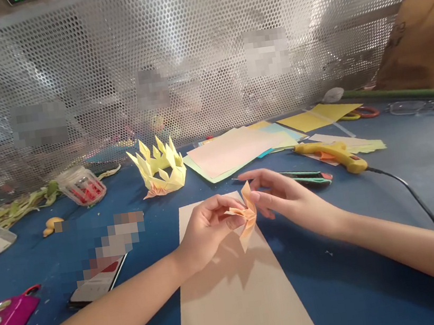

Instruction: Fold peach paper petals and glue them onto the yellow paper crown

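A small orange folded paper flower with pointed petals is held up over a sheet of pale paper. My left hand pinches its base between thumb and fingers. At the flower's upper right petal is my right hand, its thumb on the petal's edge and its fingers curled, partly behind it; the index finger reaches out above. Further back stands a pale yellow folded paper crown with an orange paper piece at its front base.
Behind the hands lie coloured paper sheets, a teal utility knife and a yellow glue gun with a black cord. To the left are a phone, a magenta tool and a clear jar. A perforated metal screen stands behind.
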`<state>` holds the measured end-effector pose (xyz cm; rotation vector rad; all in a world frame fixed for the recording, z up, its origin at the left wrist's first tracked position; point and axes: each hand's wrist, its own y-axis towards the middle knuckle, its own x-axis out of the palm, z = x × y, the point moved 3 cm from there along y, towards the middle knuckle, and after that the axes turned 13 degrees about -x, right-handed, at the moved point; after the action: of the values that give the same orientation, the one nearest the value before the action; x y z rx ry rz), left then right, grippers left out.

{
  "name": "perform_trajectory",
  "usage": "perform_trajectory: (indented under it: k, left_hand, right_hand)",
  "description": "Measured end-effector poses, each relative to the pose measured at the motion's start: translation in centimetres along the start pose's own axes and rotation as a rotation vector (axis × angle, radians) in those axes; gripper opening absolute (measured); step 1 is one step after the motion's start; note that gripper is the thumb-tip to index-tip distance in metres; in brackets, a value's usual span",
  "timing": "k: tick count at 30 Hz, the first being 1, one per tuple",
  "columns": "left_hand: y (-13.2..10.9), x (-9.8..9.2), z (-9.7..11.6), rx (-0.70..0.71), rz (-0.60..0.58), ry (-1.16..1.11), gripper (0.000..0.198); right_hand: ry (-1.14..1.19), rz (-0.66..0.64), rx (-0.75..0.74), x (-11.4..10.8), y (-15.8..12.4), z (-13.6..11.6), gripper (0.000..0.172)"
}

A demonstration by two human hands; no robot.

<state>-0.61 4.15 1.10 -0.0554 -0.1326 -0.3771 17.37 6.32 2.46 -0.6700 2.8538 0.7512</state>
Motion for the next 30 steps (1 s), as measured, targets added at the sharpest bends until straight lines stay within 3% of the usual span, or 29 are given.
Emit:
perform_trajectory:
  k: [4,10,17,25,30]
  left_hand:
    - [-0.2,0.0,0.1,-0.003,-0.008,-0.004,0.024]
    - [-0.5,0.1,0.4,-0.009,-0.013,0.020,0.017]
    - [-0.3,-0.4,-0.1,-0.002,0.080,0.011,0.009]
    - [-0.3,-0.1,-0.2,-0.008,0.081,0.054,0.012]
    - [-0.4,-0.1,-0.2,0.056,0.172,0.260,0.019]
  right_hand:
    - [0.117,-0.115,0.053,0.5,0.2,-0.5,0.037]
    - [0.088,-0.006,0.030,0.8,-0.2,-1.5,0.028]
    - [0.044,-0.005,0.086,1.2,-0.6,-1.1,0.023]
    - [-0.082,0.098,-0.004,0.9,-0.8,-0.6,0.017]
    - [-0.217,0.131,-0.162,1.0,-1.0,-1.3,0.015]
